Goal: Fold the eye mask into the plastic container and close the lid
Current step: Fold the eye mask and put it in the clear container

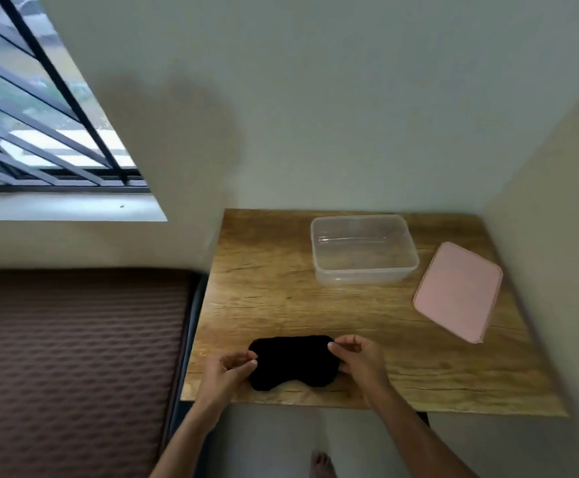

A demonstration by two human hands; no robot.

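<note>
A black eye mask (293, 362) lies flat and unfolded near the front edge of the wooden table (271, 288). My left hand (227, 372) is at the mask's left end and my right hand (359, 357) at its right end, fingers curled over the edges. Whether either hand pinches the fabric is hard to tell. A clear plastic container (364, 250) stands open and empty at the back of the table. Its pink lid (459, 291) lies flat on the table to the container's right.
Walls close the table in at the back and on the right. A brown quilted mattress (74, 357) sits left of the table, below a barred window (39, 132). A bare foot (321, 464) shows on the floor under the table's front edge.
</note>
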